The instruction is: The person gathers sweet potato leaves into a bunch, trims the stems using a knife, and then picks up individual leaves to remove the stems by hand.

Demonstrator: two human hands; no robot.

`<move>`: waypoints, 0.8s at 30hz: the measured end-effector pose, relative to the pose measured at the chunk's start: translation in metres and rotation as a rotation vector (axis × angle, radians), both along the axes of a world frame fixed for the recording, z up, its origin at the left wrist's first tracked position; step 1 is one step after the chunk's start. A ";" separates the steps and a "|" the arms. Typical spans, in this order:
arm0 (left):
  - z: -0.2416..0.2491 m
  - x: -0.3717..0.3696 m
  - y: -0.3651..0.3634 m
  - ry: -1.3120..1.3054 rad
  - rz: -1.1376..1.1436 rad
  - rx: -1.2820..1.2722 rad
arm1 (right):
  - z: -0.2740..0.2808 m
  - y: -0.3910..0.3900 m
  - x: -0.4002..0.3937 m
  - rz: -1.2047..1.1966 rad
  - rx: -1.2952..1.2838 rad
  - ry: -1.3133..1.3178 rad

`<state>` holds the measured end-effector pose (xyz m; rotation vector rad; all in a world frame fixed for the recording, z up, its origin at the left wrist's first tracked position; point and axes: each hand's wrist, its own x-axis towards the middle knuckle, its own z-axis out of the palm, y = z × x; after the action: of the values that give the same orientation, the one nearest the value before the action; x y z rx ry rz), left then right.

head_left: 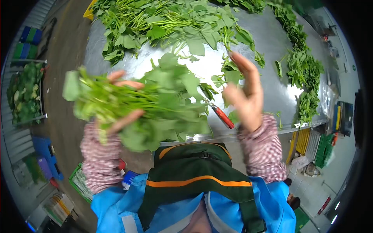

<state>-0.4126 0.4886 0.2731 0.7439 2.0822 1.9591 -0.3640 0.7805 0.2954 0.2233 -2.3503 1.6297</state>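
Note:
A bunch of leafy green stems is in my left hand, whose fingers wrap round the stems above the table's near edge. My right hand is raised to the right of the bunch, fingers apart and holding nothing, a little blurred. A knife-like tool with a red handle lies on the metal table between my hands, its metal end partly among loose leaves. Beyond my hands a large pile of the same greens covers the far side.
A long row of greens runs down the table's right side. A yellow crate is at the far left corner. On the left stand a rack of green vegetables and blue crates; a green basket is near my left sleeve.

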 end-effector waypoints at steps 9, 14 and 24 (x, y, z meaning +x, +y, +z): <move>-0.016 0.002 -0.021 -0.833 -0.431 -0.040 | -0.190 0.051 0.072 -0.048 0.809 -0.600; -0.107 0.034 -0.016 -1.024 -0.269 -0.043 | -0.095 0.044 0.057 0.053 -0.252 -0.845; -0.055 0.034 0.001 -0.885 -0.221 -0.041 | -0.057 -0.049 0.000 0.490 0.489 -0.107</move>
<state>-0.3787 0.4895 0.2180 0.0387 1.4186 1.6640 -0.3636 0.7311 0.2380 0.8888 -2.9115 1.2183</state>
